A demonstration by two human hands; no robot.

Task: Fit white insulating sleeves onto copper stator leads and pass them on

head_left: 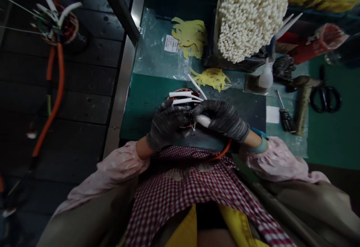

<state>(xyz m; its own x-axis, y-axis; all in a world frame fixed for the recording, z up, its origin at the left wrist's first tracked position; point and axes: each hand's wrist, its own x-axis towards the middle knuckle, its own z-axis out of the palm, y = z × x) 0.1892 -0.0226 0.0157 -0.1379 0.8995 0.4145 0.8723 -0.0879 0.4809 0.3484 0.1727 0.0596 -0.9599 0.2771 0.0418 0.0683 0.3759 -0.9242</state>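
The view is dim overall, darkest on the floor beyond the left hand (168, 125). Pale sticks ahead of the right hand (222, 119) look brightest; glare streaks the metal edge and clear plastic ahead of the left hand. Fingertips look soft, and the frame's outer parts appear stretched.

Beneath both your left hand (168, 127) and your right hand (225, 119) lies a green tabletop (332, 138), stretching off to their right. Left of them, a shiny metal edge (116, 123) separates it from a dark, slatted surface (84, 108). Ahead and left, a dark bar (118, 6) slants across. Your light is dim, with one bright glint on the metal.
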